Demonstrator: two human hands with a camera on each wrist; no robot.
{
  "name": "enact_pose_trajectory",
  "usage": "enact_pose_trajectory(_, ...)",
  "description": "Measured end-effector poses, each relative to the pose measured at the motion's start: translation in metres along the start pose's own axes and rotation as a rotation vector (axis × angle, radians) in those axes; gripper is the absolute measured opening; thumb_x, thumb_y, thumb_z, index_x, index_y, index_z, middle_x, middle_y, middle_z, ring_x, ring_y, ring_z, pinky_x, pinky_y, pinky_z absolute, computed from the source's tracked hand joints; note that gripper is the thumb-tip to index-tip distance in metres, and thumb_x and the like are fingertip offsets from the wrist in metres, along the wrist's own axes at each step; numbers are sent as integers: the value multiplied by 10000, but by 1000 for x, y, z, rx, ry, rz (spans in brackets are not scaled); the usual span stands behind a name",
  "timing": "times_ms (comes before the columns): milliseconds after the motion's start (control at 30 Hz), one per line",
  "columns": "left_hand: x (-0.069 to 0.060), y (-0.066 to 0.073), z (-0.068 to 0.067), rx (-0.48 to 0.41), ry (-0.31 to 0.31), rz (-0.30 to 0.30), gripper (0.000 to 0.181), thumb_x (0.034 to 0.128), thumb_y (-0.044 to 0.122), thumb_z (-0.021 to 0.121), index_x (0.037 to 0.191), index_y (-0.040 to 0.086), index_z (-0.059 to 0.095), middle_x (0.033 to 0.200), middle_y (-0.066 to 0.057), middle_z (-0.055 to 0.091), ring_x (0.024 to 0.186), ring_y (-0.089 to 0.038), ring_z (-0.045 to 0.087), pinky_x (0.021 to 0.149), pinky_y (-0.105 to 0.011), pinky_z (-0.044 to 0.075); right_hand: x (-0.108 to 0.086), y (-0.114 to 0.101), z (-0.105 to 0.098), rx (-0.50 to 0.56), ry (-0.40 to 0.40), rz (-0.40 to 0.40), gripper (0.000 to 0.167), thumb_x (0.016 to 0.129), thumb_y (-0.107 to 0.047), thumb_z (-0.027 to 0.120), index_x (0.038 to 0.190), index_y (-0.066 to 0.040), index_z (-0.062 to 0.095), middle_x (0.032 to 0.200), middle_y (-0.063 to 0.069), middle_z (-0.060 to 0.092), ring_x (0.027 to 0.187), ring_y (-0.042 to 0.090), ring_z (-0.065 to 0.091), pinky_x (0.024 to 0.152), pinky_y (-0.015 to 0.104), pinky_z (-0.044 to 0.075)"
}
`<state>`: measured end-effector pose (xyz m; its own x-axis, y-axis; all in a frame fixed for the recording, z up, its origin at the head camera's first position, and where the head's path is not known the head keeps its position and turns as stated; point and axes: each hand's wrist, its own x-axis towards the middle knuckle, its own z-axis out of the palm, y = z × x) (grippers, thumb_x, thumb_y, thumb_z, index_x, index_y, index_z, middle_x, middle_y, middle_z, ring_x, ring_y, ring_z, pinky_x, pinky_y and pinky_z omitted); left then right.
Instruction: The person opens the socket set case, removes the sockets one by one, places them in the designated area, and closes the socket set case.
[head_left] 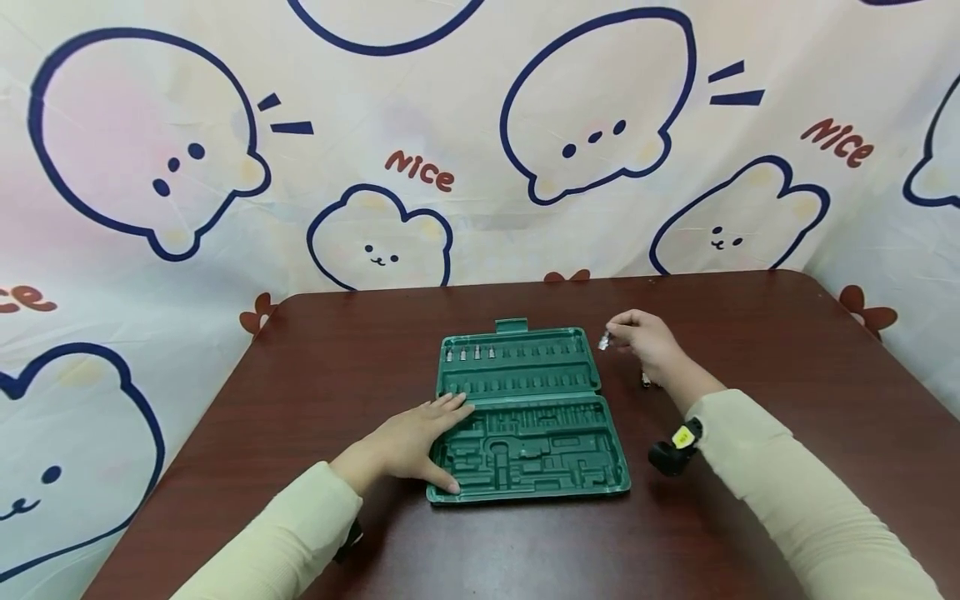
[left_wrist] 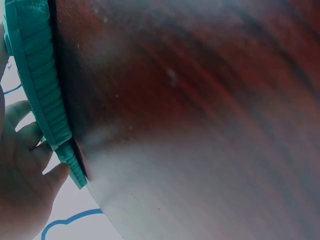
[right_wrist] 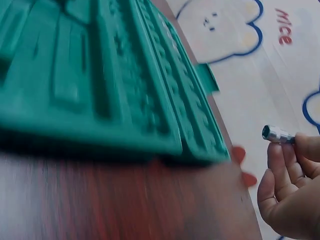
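Case [head_left: 528,454] lies open and flat on the table [head_left: 352,358], green, moulded slots in both halves, hinge running across the middle. Latch tab [head_left: 512,326] sticks out from the far edge of the case.

Right hand [head_left: 647,340]: just off the case's right edge, level with the far half, raised above the table. Grip is thumb and fingertips clamped on a socket [head_left: 604,341]. Socket is small, silver, just right of the case's far half, clear of the slots. Right wrist view shows its hollow end pointing away from the fingers.

Left hand [head_left: 416,437]: at the case's left edge, fingers apart and fairly straight, not clamped on anything. Thumb rests on the near-left corner of the case, fingertips at the left rim by the hinge.

Four bits [head_left: 477,352], metal, sit side by side in the far half's outer row, at the left end of the case. Another loose piece [head_left: 646,380] is on the table right of the case, under the right wrist, partly hidden; can't tell its type.

Backdrop [head_left: 480,108] hangs beyond the case: pale cloth, blue cartoon outlines, red "NICE" lettering.
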<state>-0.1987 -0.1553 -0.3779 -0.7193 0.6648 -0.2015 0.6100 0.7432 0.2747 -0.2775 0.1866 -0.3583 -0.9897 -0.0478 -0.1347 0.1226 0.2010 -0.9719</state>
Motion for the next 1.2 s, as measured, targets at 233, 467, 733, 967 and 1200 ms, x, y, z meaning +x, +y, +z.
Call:
enact_pose_trajectory(233,1,2,-2,13,7,6,1003,604,630,616,1387,148,214,1427,-52,145,1286,-228,126,965,-442,226,-15,16,-52,-78,9,5,234,906,-198,449,1021,6,452,845,-18,484,755,101,514,731,319,420)
enact_pose_trajectory(467,1,3,-1,-1,7,5,998,604,633,612,1387,159,215,1429,-33,136,1289,-210,116,970,-432,221,-25,36,-93,-79,34,-12,200,900,-198,460,966,-9,459,789,-68,490,705,44,520,681,266,432)
enact_pose_trajectory(733,1,0,0,-4,15,-6,998,605,630,616,1388,162,211,1431,-22,129,1289,-207,111,965,-433,230,-25,50,-112,-191,63,2,252,901,-184,454,1000,47,460,817,-55,490,694,24,520,662,233,439)
enact_pose_trajectory(967,-1,1,-1,-16,14,-13,997,604,623,626,1388,165,212,1431,-20,126,1289,-207,111,963,-437,233,-22,57,-117,-408,43,7,296,904,-175,447,1035,89,467,884,77,526,745,104,516,695,310,417)
enact_pose_trajectory(1200,1,1,-2,-18,15,-13,998,594,622,631,1383,161,229,1428,-21,143,1287,-210,123,968,-437,222,-15,56,-116,-533,6,8,225,893,-115,452,970,91,498,878,150,519,749,225,518,649,324,399)
